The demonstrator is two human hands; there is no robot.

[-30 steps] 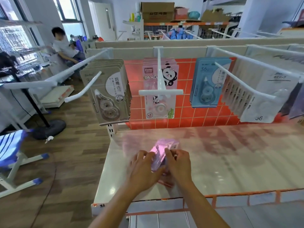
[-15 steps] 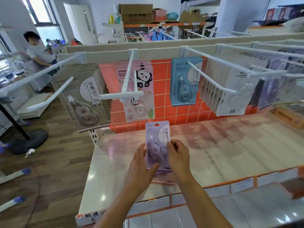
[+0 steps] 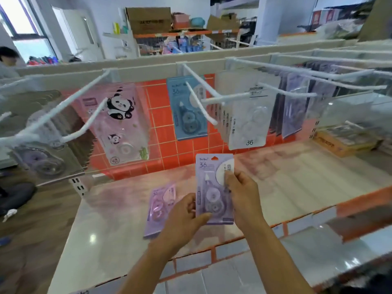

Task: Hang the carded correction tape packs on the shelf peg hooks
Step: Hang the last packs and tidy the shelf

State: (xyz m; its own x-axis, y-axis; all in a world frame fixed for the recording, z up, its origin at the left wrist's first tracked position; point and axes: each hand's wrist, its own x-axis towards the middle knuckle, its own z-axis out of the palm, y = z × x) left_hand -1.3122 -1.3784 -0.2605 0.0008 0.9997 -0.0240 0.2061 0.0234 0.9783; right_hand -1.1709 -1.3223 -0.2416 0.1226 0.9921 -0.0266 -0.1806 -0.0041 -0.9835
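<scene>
I hold a purple carded correction tape pack (image 3: 209, 187) upright above the shelf board. My left hand (image 3: 183, 217) pinches its lower left corner and my right hand (image 3: 241, 194) grips its right edge. More purple packs (image 3: 160, 206) lie flat on the shelf just left of my hands. White peg hooks (image 3: 224, 98) jut out above, carrying panda packs (image 3: 121, 124), a blue pack (image 3: 187, 111) and white packs (image 3: 246, 122). The held pack is below and in front of the hooks, touching none of them.
The beige shelf board (image 3: 297, 183) runs to an orange front edge. Brownish packs (image 3: 40, 149) hang at far left, dark packs (image 3: 297, 107) at right. A flat box (image 3: 339, 143) sits on the shelf at far right. A person (image 3: 8, 62) is at the far left.
Both hands have lifted one purple pack off the stack on the shelf and raised it upright. The view has swung to the right.
</scene>
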